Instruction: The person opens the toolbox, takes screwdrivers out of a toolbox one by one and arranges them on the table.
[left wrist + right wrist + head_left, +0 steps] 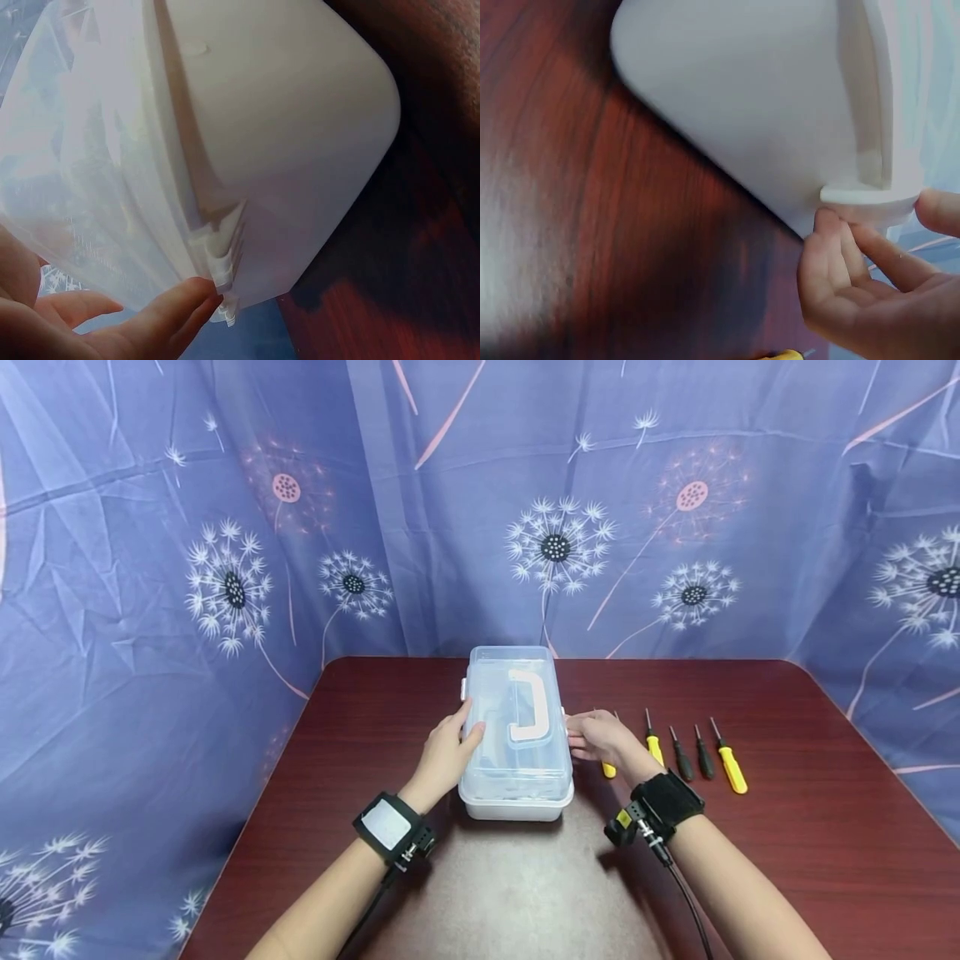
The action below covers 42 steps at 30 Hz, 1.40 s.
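A storage box [517, 811] with a white base and a clear lid [491, 756] stands on the table, the lid's white handle [540, 706] lying flat. At the box's left side is my left hand [442, 756], its thumb over the lid edge and its fingers [176, 307] extended against the rim near a white side latch [221, 259]. On the opposite side my right hand [603, 737] pinches the other white latch [870, 202], thumb at its upper edge and curled fingers [832, 240] beneath it. The lid sits down on the base.
Several screwdrivers lie to the right of the box, among them a yellow one [731, 768] and a black one [703, 758]. Another yellow screwdriver [608, 770] is partly hidden behind the right hand. A patterned curtain [450, 527] hangs behind the dark red table [360, 727].
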Each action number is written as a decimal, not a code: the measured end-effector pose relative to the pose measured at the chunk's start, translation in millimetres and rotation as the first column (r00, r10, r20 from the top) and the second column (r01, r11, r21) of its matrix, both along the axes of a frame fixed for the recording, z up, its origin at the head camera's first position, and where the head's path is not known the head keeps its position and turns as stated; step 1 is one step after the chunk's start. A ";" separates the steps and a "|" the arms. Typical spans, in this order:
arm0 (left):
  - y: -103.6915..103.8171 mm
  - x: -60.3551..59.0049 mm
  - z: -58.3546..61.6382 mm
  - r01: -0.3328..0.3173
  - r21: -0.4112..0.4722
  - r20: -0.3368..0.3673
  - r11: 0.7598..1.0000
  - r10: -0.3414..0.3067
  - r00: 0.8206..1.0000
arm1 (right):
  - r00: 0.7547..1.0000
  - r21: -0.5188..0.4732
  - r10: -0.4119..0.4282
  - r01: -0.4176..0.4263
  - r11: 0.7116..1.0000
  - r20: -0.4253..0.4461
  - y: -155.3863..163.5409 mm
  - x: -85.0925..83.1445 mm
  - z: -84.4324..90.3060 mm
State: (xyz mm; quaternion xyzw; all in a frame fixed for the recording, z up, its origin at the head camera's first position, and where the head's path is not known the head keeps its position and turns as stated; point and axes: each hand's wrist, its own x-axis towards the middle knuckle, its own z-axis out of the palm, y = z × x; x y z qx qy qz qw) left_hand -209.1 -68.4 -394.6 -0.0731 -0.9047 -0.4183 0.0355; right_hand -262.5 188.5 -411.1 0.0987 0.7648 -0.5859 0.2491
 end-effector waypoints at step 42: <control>-44.4 -1.5 -1.8 -0.165 0.027 -0.035 0.986 0.165 0.986 | 0.706 0.412 0.175 0.178 0.894 -0.686 -71.8 60.6 9.3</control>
